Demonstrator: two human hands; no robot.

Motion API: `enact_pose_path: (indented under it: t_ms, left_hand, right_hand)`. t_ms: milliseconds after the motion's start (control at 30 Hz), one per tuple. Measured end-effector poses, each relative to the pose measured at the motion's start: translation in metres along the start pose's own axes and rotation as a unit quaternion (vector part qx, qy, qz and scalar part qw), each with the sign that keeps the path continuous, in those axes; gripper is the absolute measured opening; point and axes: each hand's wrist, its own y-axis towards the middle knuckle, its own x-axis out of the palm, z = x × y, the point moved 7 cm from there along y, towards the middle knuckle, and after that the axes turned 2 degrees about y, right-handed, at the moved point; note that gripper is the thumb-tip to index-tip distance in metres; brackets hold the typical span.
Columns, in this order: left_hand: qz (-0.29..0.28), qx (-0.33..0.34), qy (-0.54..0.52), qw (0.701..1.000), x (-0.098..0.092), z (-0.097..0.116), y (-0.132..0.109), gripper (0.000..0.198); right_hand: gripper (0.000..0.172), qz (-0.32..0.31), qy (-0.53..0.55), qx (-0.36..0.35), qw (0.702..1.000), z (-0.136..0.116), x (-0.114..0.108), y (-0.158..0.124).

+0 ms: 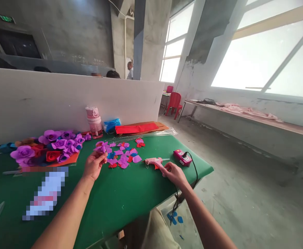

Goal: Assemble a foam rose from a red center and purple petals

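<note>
Between the fingers of my left hand (94, 165) is a purple paper flower (102, 147), held just above the green table (110, 207). My right hand (174, 174) grips the handle of a pink glue gun (154, 162), whose nozzle points left. Loose petals (123, 160) in purple, red and blue lie spread between my hands. A black cord (177, 197) hangs from the right hand's side over the table edge. Finished-looking paper flowers (60, 144) in purple, red and blue are heaped at the left.
A magenta power strip (182, 157) with a plug in it sits near the right edge. At the back stand a pink bottle (94, 121), a blue packet (112, 125) and red sheets (137, 128) before a white partition (70, 93). Blue petals (174, 218) lie on the floor.
</note>
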Motion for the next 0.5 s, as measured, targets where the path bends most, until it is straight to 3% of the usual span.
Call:
enact_pose_path:
  t_ms: [133, 233, 367, 433, 500]
  left_hand:
    - [0.013, -0.009, 0.019, 1.0, -0.001, -0.003, -0.003, 0.03]
    - [0.011, -0.009, 0.015, 1.0, -0.002, -0.004, -0.004, 0.031]
    - [0.015, -0.01, 0.01, 1.0, -0.005, -0.006, -0.004, 0.031]
    - [0.015, -0.012, 0.01, 1.0, -0.005, -0.007, -0.004, 0.03]
    - [0.013, -0.012, 0.011, 1.0, -0.005, -0.007, -0.004, 0.029]
  right_hand:
    - [0.004, -0.036, -0.117, -0.022, 0.992, -0.013, 0.015, 0.009]
    - [0.001, -0.036, -0.104, -0.013, 0.994, -0.011, 0.015, 0.017]
    - [0.009, 0.008, 0.122, -0.026, 0.992, -0.017, 0.005, 0.013]
    - [0.023, 0.038, 0.281, -0.041, 0.958, -0.028, 0.0, 0.002]
    - [0.031, -0.023, 0.424, -0.008, 0.906, -0.041, 0.01, -0.009]
